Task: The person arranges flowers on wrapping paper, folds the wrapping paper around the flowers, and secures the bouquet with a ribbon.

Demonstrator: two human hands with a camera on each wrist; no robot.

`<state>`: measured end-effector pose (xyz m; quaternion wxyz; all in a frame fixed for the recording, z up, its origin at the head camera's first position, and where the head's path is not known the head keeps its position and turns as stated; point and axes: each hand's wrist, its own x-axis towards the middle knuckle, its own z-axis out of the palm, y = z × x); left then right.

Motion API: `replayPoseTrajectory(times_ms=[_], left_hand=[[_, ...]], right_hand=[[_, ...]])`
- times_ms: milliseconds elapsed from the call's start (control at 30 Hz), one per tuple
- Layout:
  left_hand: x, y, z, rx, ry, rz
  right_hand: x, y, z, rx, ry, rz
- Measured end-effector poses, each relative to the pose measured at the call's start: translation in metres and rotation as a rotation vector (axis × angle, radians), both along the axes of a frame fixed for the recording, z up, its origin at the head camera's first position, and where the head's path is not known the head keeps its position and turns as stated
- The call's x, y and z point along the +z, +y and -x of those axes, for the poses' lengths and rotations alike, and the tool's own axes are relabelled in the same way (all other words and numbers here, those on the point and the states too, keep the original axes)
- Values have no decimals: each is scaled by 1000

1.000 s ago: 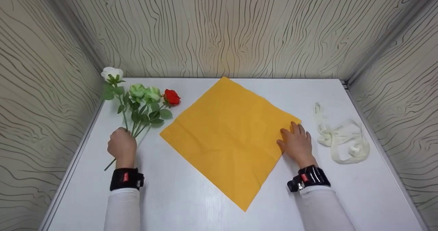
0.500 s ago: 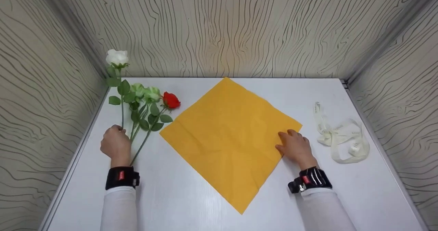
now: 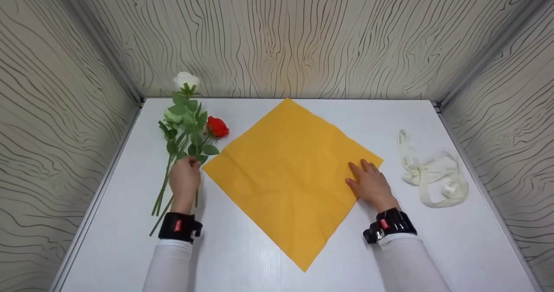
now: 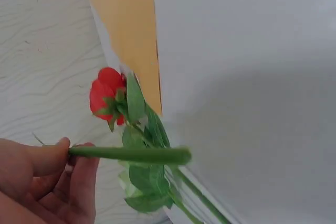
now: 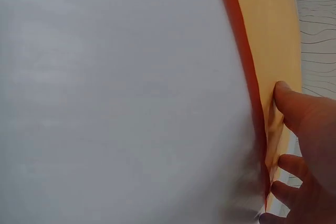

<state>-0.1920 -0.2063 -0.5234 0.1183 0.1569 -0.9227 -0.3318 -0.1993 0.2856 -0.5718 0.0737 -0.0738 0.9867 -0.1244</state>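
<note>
- I see lettering on the cream ribbon (image 3: 438,170) at far right and pale marks on the red wrist tags (image 3: 177,225); all are too small for me to read.
- The left hand (image 3: 185,177) pinches the stem of the white rose (image 3: 187,81), which overlaps the green roses (image 3: 173,117) in my head view, left of the red rose (image 3: 217,126).
- Half a second ago, both hand and white rose were farther left.
- The right hand (image 3: 371,184), fingers spread, still rests on the yellow sheet (image 3: 285,175) near its right corner.
</note>
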Motion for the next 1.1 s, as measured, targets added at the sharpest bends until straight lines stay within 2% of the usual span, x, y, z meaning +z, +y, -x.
replayPoseTrajectory(times_ms=[167, 300, 400, 533, 633, 833, 933, 1100], left_hand=[[-3, 40, 6, -139, 18, -158], [-7, 75, 15, -228, 12, -239], [-13, 99, 22, -271, -10, -282], [-19, 127, 33, -298, -59, -318], [-22, 142, 42, -311, -104, -308], [-28, 163, 56, -356, -165, -215], [-28, 167, 54, -385, -183, -152], [-24, 169, 41, -411, -240, -89]], right_hand=[[0, -3, -7, -13, -2, -33], [1, -7, -11, -24, -16, -28], [2, -9, -12, -25, -18, -28], [1, -9, -12, -24, -19, -28], [1, -8, -12, -25, -24, -19], [1, -8, -11, -28, -31, -8], [1, -8, -11, -30, -38, -3], [2, -9, -11, -31, -35, -6]])
